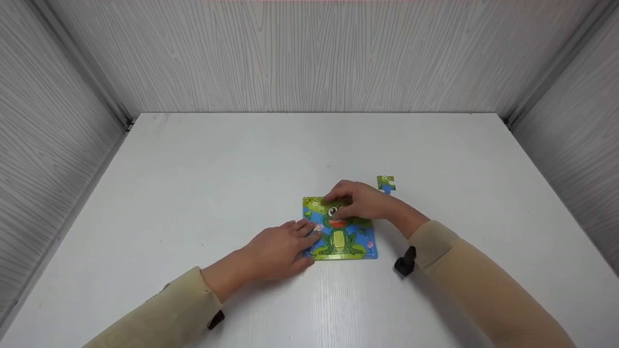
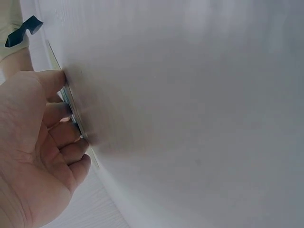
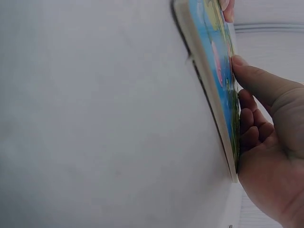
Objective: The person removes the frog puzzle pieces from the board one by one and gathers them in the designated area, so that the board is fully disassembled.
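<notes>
A frog puzzle board (image 1: pixel 339 239) with a blue and green picture lies flat on the white table. My left hand (image 1: pixel 280 249) rests at its left edge, with fingers spread over the border and the thumb at the lower left corner. In the left wrist view these fingertips (image 2: pixel 76 149) line the board's edge. My right hand (image 1: pixel 363 199) reaches over the board's upper part. Its curled thumb and forefinger pinch a puzzle piece (image 1: pixel 332 211) at the frog's eyes, mostly hidden by the hand. In the right wrist view the thumb (image 3: pixel 259 78) touches the picture.
A loose green and blue puzzle piece (image 1: pixel 386 182) lies on the table behind my right wrist. The white table (image 1: pixel 217 169) is bordered by grey wood-grain walls (image 1: pixel 309 58) at the back and both sides. A black strap end (image 1: pixel 405 263) hangs from the right sleeve.
</notes>
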Available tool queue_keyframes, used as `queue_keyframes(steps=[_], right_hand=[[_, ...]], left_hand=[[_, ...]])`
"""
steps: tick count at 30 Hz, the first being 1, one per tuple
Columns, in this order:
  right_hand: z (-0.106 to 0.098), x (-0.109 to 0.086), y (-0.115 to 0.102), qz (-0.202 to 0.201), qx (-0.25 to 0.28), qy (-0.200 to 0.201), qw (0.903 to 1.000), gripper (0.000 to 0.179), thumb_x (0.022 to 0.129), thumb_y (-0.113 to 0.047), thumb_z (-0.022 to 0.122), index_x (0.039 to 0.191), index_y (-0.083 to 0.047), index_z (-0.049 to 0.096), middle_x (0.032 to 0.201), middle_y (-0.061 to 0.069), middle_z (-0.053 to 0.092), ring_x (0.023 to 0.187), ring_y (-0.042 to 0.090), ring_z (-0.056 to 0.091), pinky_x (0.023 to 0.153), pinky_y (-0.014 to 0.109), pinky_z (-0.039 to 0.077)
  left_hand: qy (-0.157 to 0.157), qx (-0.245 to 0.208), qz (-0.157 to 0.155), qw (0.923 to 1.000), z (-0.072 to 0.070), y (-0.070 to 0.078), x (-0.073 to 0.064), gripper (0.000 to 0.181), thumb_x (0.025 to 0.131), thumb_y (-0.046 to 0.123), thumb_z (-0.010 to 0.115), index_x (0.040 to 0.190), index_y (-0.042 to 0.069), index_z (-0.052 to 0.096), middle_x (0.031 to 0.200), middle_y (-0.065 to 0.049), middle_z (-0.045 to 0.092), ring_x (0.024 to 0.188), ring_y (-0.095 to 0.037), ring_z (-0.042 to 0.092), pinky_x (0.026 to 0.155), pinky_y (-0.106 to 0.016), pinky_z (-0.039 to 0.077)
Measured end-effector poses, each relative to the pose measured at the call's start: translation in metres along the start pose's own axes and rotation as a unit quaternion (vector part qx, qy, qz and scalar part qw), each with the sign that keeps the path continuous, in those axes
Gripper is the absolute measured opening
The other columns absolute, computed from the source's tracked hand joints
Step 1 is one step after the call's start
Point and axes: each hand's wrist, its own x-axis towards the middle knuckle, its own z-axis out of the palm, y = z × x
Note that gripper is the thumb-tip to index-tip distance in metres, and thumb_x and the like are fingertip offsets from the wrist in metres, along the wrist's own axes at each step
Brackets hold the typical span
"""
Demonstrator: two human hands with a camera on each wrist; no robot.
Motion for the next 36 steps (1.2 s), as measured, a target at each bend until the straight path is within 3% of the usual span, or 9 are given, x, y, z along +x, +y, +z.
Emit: queue_keyframes(steps=[36], right_hand=[[-0.0011,0.0002,-0.0068,0.012,-0.023,-0.024,0.9994,0.031,0.097,-0.021,0.081,0.127,-0.026,0.078,0.13,0.002,0.055,0.115,0.024,0.052,0.098,0.039,0.046]], left_hand=[[-0.003,-0.008,-0.005,1.0,-0.0008,0.0012,0.0012,0.063,0.109,0.046,0.054,0.162,0.013,0.047,0.167,-0.009,0.04,0.158,-0.027,0.031,0.126,-0.045,0.029]])
